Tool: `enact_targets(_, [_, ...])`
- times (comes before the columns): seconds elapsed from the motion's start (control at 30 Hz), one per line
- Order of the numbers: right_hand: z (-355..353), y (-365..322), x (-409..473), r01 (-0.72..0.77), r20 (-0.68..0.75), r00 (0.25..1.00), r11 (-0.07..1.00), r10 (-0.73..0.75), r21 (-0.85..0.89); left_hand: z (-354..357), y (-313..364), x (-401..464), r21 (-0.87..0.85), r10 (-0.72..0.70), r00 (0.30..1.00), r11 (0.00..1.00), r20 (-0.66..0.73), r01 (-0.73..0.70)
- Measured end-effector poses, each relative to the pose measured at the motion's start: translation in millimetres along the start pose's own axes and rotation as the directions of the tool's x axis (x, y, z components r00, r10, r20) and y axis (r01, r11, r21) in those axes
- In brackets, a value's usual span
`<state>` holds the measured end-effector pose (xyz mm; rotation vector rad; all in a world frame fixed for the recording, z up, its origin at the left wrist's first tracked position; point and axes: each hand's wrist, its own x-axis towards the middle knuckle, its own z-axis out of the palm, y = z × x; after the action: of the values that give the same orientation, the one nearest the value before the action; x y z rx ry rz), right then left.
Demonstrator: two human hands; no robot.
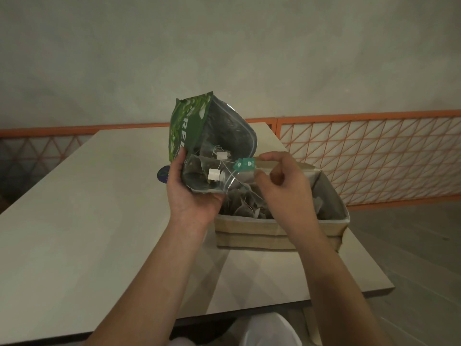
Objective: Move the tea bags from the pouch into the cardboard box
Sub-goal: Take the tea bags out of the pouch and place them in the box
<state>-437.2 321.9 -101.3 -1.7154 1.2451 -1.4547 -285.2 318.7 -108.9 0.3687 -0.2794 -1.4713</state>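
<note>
Left hand (192,193) gripping green pouch (199,136) from below, tilting over cardboard box (252,236) on desk (74,221), right hand (282,186) pinching teal tea bag tag (244,164), "REE" showing on pouch, tea bags (245,206) lying in box

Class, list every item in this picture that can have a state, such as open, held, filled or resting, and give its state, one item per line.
pouch: open, tilted toward the box, tea bags inside
left hand: grips the pouch from below
right hand: pinches a tea bag at the pouch mouth
green tag: beside the right fingertips
cardboard box: open, on the table, holds tea bags
table: bears the box
</note>
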Motion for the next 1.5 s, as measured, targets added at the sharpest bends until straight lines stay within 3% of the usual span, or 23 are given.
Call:
enact_targets(0.23, [1, -2, 4, -0.076, 0.021, 0.997, 0.996, 0.075, 0.052, 1, 0, 0, -0.008, -0.007, 1.0, 1.0, 0.018, 0.007])
enact_targets(0.5, [-2, -7, 7, -0.215, 0.077, 0.977, 0.937, 0.201, 0.274, -2, 0, 2, -0.04, -0.042, 0.998, 0.998, 0.042, 0.044])
enact_targets(0.83, [-5, -4, 0, -0.283, 0.005, 0.95, 0.855, 0.312, 0.435, -3, -1, 3, -0.036, -0.032, 0.999, 0.999, 0.019, 0.032])
enact_targets(1.07, [-2, -6, 2, -0.32, 0.069, 0.946, 0.881, 0.317, 0.348, -1, -1, 3, -0.027, -0.021, 1.0, 0.999, 0.019, 0.022])
enact_targets(1.2, [3, -8, 4, -0.235, 0.082, 0.971, 0.952, 0.223, 0.198, -2, -2, 3, -0.01, -0.013, 1.0, 1.0, 0.009, 0.013])
enact_targets(1.5, [5, -1, 3, -0.223, 0.213, 0.958, 0.966, 0.193, 0.129, -2, 0, 4, -0.016, -0.009, 0.999, 1.0, 0.032, 0.009])
